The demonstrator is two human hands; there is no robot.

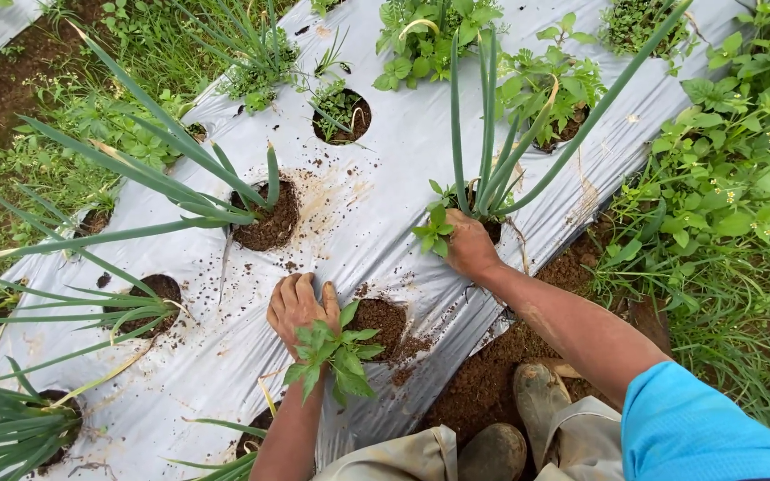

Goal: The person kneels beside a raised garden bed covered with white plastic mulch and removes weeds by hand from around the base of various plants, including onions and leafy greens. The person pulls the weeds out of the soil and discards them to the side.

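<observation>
Weed (pixel 432 228) at onion base (pixel 483 209): right hand (pixel 470 245) grip closed on it. Pull low, near soil. Left hand (pixel 294 303) grip closed on uprooted weeds (pixel 331 352), braced on plastic mulch (pixel 385 169).

A raised soil bed runs diagonally, covered by silver plastic mulch (pixel 385 205) with round planting holes. Loose soil crumbs (pixel 314 200) lie scattered on the sheet near the holes. Bare soil (pixel 483 383) edges the bed, grass beyond.
</observation>
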